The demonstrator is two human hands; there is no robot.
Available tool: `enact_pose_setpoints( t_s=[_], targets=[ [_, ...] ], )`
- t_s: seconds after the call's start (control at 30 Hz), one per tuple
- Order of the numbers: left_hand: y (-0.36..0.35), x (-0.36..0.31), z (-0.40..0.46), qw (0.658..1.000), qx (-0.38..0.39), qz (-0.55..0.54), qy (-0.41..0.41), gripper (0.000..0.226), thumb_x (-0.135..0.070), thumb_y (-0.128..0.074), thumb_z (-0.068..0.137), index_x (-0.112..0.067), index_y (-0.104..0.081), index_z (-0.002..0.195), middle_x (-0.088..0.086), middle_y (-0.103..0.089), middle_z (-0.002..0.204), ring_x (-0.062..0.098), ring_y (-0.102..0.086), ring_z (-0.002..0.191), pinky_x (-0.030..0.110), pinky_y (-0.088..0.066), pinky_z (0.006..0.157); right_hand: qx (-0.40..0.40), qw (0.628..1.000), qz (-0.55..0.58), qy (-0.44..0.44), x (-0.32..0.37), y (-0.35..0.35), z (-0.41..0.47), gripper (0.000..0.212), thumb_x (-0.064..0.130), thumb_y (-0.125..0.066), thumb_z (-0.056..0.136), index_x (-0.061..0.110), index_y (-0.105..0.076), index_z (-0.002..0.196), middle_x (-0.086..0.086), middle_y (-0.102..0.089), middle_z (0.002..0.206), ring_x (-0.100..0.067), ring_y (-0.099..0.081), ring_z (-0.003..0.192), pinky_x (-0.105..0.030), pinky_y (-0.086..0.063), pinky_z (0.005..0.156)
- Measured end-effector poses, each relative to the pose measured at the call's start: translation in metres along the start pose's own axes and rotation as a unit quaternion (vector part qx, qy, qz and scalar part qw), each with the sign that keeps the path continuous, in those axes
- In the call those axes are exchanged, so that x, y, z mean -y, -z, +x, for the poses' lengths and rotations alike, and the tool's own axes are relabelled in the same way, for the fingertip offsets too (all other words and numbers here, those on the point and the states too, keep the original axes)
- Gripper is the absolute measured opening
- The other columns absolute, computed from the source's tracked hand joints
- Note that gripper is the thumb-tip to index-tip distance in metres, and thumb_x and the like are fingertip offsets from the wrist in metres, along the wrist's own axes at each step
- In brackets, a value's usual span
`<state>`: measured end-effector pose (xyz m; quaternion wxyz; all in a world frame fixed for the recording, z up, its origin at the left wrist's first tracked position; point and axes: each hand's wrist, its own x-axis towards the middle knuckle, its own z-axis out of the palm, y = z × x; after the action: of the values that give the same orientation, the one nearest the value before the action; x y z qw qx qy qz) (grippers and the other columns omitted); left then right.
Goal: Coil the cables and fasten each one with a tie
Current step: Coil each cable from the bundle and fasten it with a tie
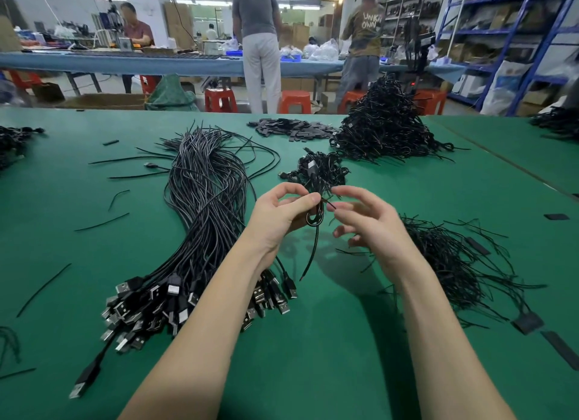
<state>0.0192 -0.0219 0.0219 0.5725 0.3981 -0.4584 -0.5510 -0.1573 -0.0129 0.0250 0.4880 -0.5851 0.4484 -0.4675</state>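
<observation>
Table cover [360, 341] matt green; cables [203, 194] black rubbery sheath; USB plugs [174, 289] shiny metal.

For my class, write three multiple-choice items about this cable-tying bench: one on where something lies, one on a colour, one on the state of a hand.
1. Where does the bundle of uncoiled cables lie relative to the hands?
A. To their left
B. To their right
C. Directly beneath them

2. What colour is the table surface?
A. Grey
B. Green
C. Blue

3. What is the left hand doing?
A. Lying flat on the table
B. Gripping a small coiled cable
C. Holding a stool

Answers: 1 A, the long bundle runs left of the left forearm. 2 B, the mat is green throughout. 3 B, its thumb and fingers pinch the coil.
</observation>
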Motion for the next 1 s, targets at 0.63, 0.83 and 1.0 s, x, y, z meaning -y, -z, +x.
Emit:
enact_pose_setpoints(
  t_s=[0.63,0.83,1.0],
  targets=[
    [0.002,0.001,0.0,0.998,-0.048,0.039,-0.006,0.023,-0.012,-0.079,0.082,-0.021,-0.061,0.072,0.0,-0.065,0.07,0.011,-0.053,0.061,0.019,-0.043,0.061,-0.067,0.994,-0.056,0.062,-0.008,-0.01,0.006,0.017,0.023,-0.079,0.088,0.03,-0.073,0.102,0.013,-0.076,0.095,-0.012,-0.072,0.061,-0.018,-0.048,0.049],
    [0.004,-0.001,-0.001,0.999,-0.012,0.03,0.042,0.021,-0.015,-0.078,0.083,-0.023,-0.061,0.074,0.002,-0.069,0.078,0.012,-0.059,0.067,0.021,-0.048,0.066,-0.107,0.94,-0.244,0.211,-0.015,-0.001,0.006,0.02,0.024,-0.08,0.085,0.038,-0.072,0.096,0.026,-0.072,0.095,-0.008,-0.07,0.066,-0.038,-0.059,0.07],
    [0.005,-0.002,-0.002,0.998,-0.009,0.023,0.063,0.021,-0.016,-0.077,0.084,-0.023,-0.06,0.075,0.003,-0.069,0.08,0.015,-0.058,0.071,0.024,-0.046,0.068,-0.118,0.93,-0.269,0.222,-0.02,0.0,0.004,0.021,0.032,-0.083,0.082,0.041,-0.073,0.098,0.03,-0.071,0.098,-0.001,-0.069,0.07,-0.035,-0.058,0.069]
  ],
)
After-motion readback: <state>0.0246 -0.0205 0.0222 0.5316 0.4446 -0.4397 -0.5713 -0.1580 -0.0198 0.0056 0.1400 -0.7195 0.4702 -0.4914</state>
